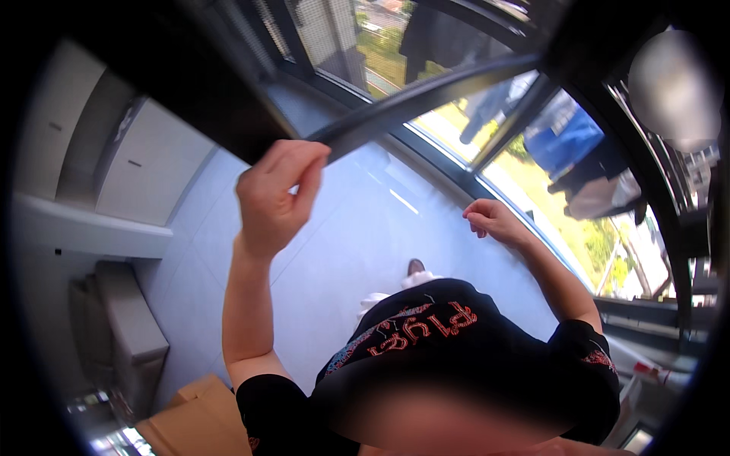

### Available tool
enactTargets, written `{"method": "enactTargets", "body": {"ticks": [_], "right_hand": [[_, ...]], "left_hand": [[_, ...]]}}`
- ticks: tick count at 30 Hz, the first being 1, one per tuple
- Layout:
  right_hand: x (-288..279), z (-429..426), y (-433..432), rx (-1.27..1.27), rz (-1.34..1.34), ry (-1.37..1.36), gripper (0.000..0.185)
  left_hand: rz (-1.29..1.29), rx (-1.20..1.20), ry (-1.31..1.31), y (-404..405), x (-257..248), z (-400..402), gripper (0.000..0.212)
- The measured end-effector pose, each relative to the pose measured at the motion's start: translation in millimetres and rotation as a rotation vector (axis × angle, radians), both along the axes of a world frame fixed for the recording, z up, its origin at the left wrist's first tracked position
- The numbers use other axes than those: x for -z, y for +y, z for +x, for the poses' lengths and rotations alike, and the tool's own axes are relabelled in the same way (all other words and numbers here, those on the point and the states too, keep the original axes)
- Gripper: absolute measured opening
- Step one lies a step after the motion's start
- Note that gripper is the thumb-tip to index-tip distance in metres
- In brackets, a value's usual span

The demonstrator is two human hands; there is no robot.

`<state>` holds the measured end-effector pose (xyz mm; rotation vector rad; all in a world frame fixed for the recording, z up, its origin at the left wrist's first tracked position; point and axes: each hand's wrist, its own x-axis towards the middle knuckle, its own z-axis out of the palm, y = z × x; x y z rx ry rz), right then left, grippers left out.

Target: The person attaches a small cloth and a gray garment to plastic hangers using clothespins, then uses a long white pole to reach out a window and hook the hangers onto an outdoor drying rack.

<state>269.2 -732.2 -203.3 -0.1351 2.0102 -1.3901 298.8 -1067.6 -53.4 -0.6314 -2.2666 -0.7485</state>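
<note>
My left hand [279, 196] is raised, its fingers curled and its thumb against them, at the lower corner of a dark panel [228, 108] and a dark curved frame bar [422, 100]. Whether it grips the edge or only overlaps it in view, I cannot tell. My right hand [485, 219] hangs lower on the right, loosely curled with nothing visible in it, in front of the glass door's bottom track. Beyond the glass [502, 159], blue and dark clothes [562, 139] hang outside. Pale floor tiles [342, 228] lie between both hands.
White cabinets [151, 162] line the left side, with a grey box-like object [134, 319] below them. A brown cardboard box [197, 419] sits at the lower left, near my elbow. A red and white object [650, 370] is at the lower right.
</note>
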Motion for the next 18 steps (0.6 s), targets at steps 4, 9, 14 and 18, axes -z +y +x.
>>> {"method": "enactTargets", "body": {"ticks": [4, 9, 14, 18], "right_hand": [[-82, -60, -99, -0.167, -0.196, 0.232, 0.017], [-130, -111, -191, -0.198, -0.203, 0.765, 0.009], [-129, -165, -228, 0.135, -0.168, 0.748, 0.009], [-133, -192, -233, 0.308, -0.218, 0.716, 0.013]], "left_hand": [[0.157, 0.062, -0.075, -36, 4, -47, 0.011], [0.273, 0.257, -0.164, -79, 1, -114, 0.009], [0.267, 0.482, -0.284, -145, -12, -161, 0.005], [0.372, 0.336, -0.490, -239, 14, -233, 0.007]]}}
